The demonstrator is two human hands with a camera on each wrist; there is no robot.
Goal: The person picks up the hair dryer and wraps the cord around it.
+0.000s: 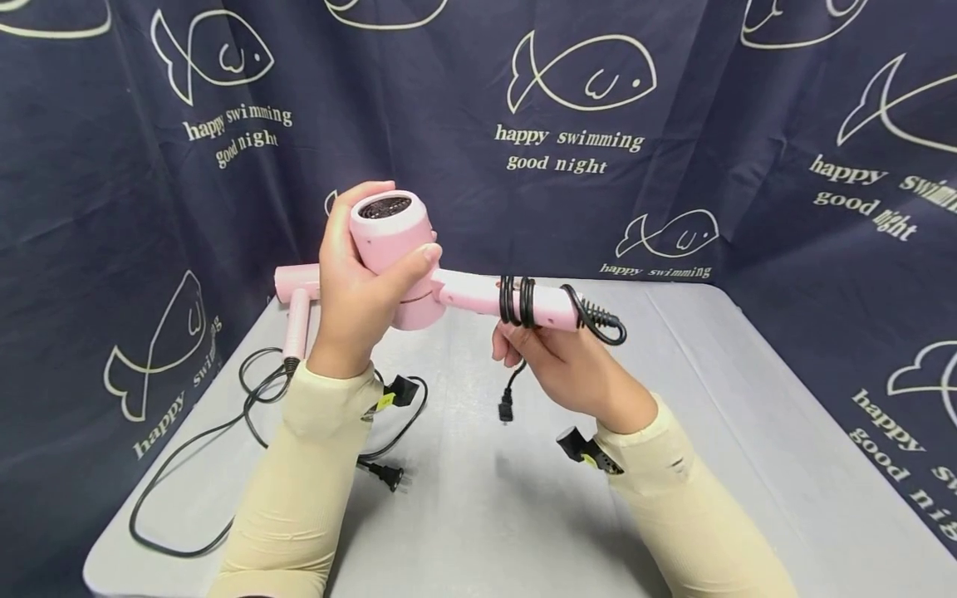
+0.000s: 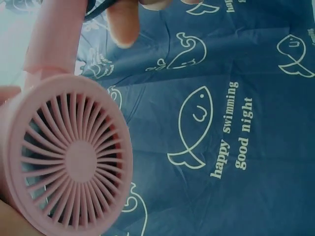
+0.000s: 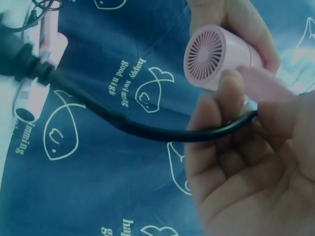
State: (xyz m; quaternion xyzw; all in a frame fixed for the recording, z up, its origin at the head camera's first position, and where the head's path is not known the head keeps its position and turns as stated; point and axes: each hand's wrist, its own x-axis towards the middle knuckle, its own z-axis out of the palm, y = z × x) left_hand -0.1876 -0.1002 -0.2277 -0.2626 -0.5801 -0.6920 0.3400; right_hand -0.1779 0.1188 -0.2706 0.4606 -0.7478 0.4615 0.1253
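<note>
Above the table, my left hand (image 1: 351,299) grips the barrel of a pink hair dryer (image 1: 381,241), thumb on the near side. A dark mesh outlet faces up in the head view, and the left wrist view shows the slatted round grille (image 2: 81,160) at the other end. Several turns of black power cord (image 1: 527,301) wrap the handle, which points right. Beneath the handle, my right hand (image 1: 568,370) pinches the cord (image 3: 162,133) between thumb and fingers. The cord's loose end hangs below that hand with its plug (image 1: 505,409).
A second pink hair dryer (image 1: 297,324) lies at the table's back left, partly behind my left hand. Its black cord (image 1: 153,482) loops across the left side, ending in a plug (image 1: 390,475). A dark blue fish-print curtain (image 1: 449,108) surrounds the grey-white table (image 1: 478,515).
</note>
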